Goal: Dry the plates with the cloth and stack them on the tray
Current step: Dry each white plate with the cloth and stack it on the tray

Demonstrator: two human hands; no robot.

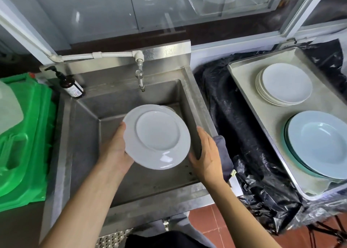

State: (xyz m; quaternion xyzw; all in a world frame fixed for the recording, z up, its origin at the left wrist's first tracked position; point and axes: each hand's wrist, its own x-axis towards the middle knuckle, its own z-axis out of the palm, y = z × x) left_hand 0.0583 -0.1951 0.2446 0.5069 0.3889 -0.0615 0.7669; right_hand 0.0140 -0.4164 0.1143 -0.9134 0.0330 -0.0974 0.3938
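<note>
Left hand (114, 150) grips plate (156, 136) tilted over sink (78, 127), draining; right hand (205, 153) rests on cloth (224, 153), fingers relaxed, ready for wiping.

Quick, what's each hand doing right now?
Left hand: holds the white plate by its rim over the sink.
Right hand: open, resting on the grey cloth at the sink's edge.

— What colours do you have?
— I see a white plate (157, 137), grey cloth (224, 154), pale blue bowls (319, 144), black plastic sheeting (244, 127).
— And left?
— A green crate (32, 135), brown bottle (70, 85), steel-grey sink (90, 116).
</note>
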